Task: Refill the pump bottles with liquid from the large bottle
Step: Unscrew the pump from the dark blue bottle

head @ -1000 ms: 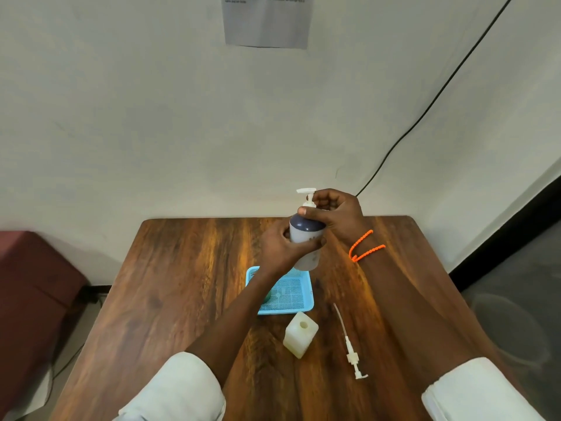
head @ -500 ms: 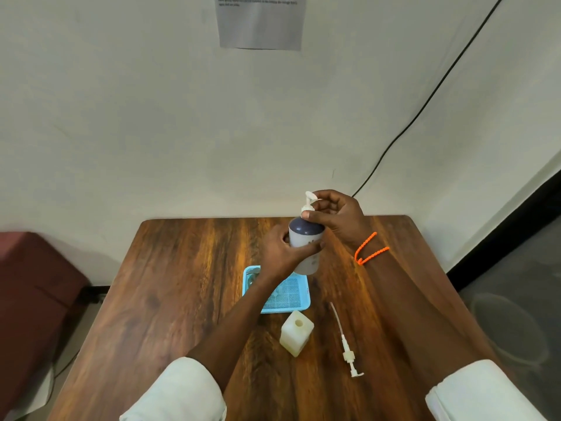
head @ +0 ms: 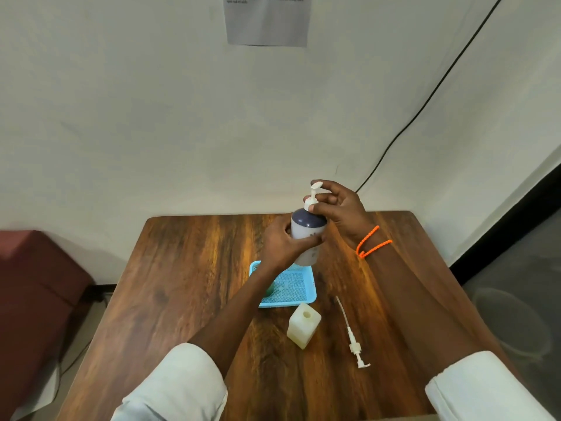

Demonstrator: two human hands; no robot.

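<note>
Left hand point(head: 280, 243) grips the pump bottle point(head: 307, 235) above the blue tray point(head: 299, 294); right hand point(head: 340, 212) pinches its pump point(head: 312, 197).

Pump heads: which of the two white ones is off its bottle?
The long-tubed white pump lying loose on the wooden table, right of the open square bottle. The other sits on the held dark-shouldered bottle.

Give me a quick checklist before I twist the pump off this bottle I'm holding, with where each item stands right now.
1. Left hand grips the bottle body: ok.
2. Right hand pinches the pump collar: ok.
3. Bottle upright, held above the blue tray: ok.
4. Small square bottle uncapped, its loose pump lying beside it on the table: ok.
5. Collar loose on its thread: cannot tell.
6. Large refill bottle within reach: not ok, none in view.
</note>
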